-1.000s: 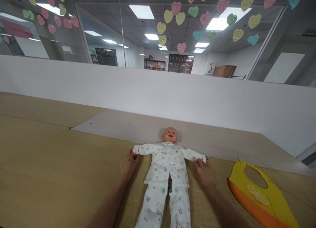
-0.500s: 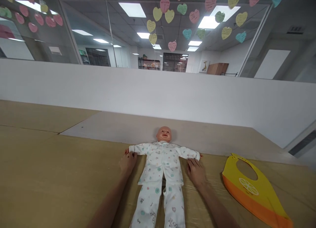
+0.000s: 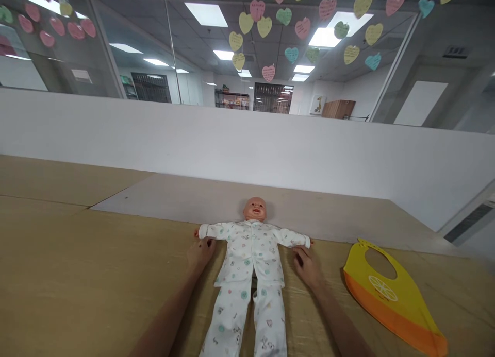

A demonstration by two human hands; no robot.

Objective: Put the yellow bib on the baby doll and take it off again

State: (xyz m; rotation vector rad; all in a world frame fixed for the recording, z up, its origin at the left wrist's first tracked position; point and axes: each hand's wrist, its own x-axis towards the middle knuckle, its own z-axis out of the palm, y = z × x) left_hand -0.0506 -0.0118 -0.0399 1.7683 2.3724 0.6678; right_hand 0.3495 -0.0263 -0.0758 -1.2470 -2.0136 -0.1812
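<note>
arranging the sleeves [image 3: 215, 231] seems the step in hand: doll [image 3: 253, 249] face-up, lower centre; left hand [image 3: 200, 254] and right hand [image 3: 308, 267] at the sleeve ends, fingers curled, whether gripping i cannot tell; any next move calls for a light pinch.

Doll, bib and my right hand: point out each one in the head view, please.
Doll [image 3: 246, 255]: head view, on the front of its patterned top.
Bib [image 3: 406, 296]: head view, on its yellow part, beside the white slice print.
Right hand [image 3: 308, 268]: head view, on its back.
</note>
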